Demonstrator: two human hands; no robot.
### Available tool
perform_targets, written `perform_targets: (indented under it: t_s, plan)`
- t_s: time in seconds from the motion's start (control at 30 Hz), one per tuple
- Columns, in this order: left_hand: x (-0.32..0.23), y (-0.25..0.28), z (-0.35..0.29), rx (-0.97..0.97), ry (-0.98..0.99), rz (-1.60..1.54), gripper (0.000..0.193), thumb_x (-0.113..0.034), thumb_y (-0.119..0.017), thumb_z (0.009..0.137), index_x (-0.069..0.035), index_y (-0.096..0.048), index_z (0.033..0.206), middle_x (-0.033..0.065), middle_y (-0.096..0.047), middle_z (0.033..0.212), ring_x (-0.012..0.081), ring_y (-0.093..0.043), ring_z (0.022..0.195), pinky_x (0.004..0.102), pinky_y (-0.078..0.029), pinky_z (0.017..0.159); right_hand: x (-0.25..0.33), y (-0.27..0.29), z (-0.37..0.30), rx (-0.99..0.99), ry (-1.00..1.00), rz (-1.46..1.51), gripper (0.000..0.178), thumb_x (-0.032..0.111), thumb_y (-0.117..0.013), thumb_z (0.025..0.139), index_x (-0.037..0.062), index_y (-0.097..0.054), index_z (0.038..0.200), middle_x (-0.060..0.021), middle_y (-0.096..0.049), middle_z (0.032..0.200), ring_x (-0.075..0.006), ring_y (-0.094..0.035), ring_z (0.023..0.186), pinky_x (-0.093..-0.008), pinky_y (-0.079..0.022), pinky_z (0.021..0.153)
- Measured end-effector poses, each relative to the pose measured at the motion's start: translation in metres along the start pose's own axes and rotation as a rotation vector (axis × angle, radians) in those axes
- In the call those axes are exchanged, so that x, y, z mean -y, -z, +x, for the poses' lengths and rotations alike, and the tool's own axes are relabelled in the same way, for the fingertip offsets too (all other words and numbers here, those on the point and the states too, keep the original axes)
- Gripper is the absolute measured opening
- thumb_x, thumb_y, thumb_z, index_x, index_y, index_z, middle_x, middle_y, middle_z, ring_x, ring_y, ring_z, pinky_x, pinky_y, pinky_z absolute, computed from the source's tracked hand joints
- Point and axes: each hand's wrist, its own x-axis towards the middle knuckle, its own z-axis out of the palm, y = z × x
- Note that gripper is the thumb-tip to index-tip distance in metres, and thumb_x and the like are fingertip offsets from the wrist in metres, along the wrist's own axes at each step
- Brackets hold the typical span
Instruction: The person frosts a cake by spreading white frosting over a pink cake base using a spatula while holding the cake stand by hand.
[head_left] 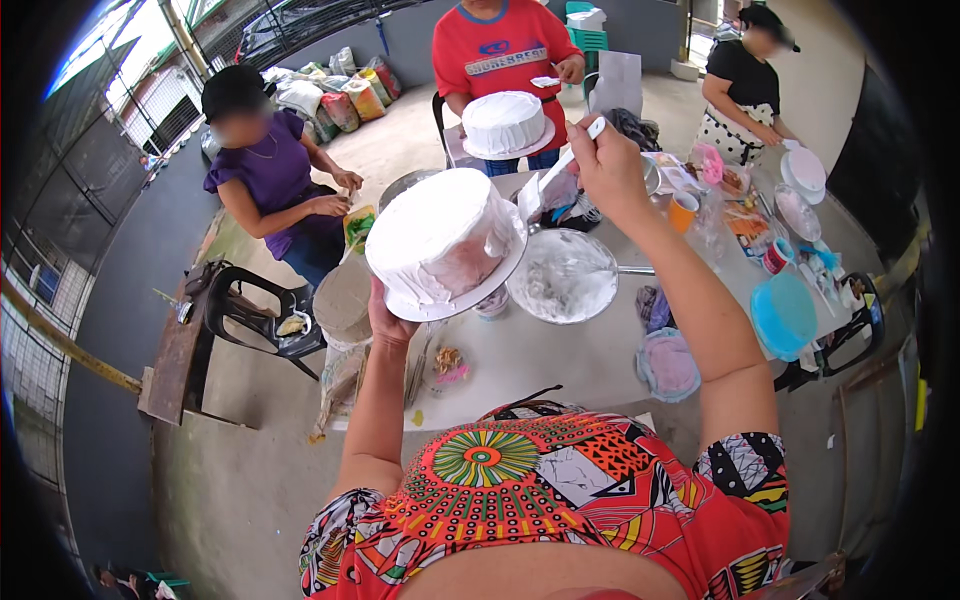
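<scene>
My left hand holds up a round cake board from below and at its left edge; its fingers are mostly hidden under the board. On the board sits a tall round cake, tilted toward me, coated in white icing, with thinner pinkish patches on its near right side. In my right hand, closed round the handle, is a white spatula. Its blade meets the cake's right side. Below, on the table, stands a metal pan smeared with white icing, its handle pointing right.
The white table bears a beige round form, a blue round piece, an orange cup and cloths. Across it, a person in red holds another white cake. Others stand left and far right. A black chair is at left.
</scene>
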Motion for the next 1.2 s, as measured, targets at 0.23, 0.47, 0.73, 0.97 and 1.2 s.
perform_targets:
  t_s: [0.23, 0.47, 0.73, 0.97, 1.2]
  plan:
    - [0.004, -0.006, 0.001, 0.016, -0.008, -0.014, 0.056, -0.044, -0.026, 0.086, -0.009, -0.024, 0.129, 0.0117, -0.03, 0.13, 0.0316, -0.031, 0.118, 0.0461, -0.023, 0.098, -0.012, -0.005, -0.001, 0.033, -0.117, 0.007, 0.019, 0.02, -0.049, 0.081, 0.001, -0.049, 0.077, -0.0137, -0.056, 0.055, -0.0265, -0.059, 0.053, -0.0335, -0.044, 0.048]
    - [0.007, -0.003, 0.006, -0.057, -0.019, -0.048, 0.056, -0.045, -0.023, 0.086, -0.009, -0.026, 0.128, 0.0106, -0.032, 0.129, 0.0308, -0.031, 0.118, 0.0453, -0.024, 0.098, -0.004, 0.007, -0.01, 0.04, -0.174, 0.04, 0.019, 0.019, -0.049, 0.082, 0.0005, -0.05, 0.079, -0.0126, -0.056, 0.055, -0.0214, -0.06, 0.052, -0.0304, -0.045, 0.048]
    - [0.016, -0.016, 0.011, -0.258, -0.031, 0.051, 0.06, -0.05, -0.018, 0.085, -0.007, -0.029, 0.126, 0.0099, -0.037, 0.126, 0.0292, -0.035, 0.116, 0.0434, -0.028, 0.097, 0.035, 0.013, -0.016, 0.114, -0.121, 0.02, 0.022, 0.021, -0.051, 0.081, -0.0002, -0.051, 0.079, -0.011, -0.056, 0.054, -0.0212, -0.059, 0.051, -0.0305, -0.044, 0.047]
    - [0.013, -0.014, 0.008, -0.193, -0.027, -0.009, 0.063, -0.052, -0.016, 0.085, -0.006, -0.029, 0.126, 0.0093, -0.036, 0.127, 0.0287, -0.035, 0.116, 0.0424, -0.028, 0.097, 0.045, 0.014, -0.012, 0.102, -0.047, 0.013, 0.02, 0.019, -0.055, 0.078, -0.0003, -0.051, 0.075, -0.0144, -0.054, 0.055, -0.0275, -0.056, 0.051, -0.0328, -0.042, 0.046]
    - [0.022, -0.032, 0.003, -0.191, -0.026, 0.108, 0.064, -0.054, -0.016, 0.084, -0.008, -0.028, 0.127, 0.0078, -0.036, 0.127, 0.0276, -0.034, 0.117, 0.041, -0.028, 0.097, 0.054, -0.007, -0.002, 0.176, 0.119, -0.055, 0.026, 0.021, -0.056, 0.078, -0.0027, -0.048, 0.069, -0.0178, -0.052, 0.056, -0.0325, -0.055, 0.055, -0.0363, -0.04, 0.047]
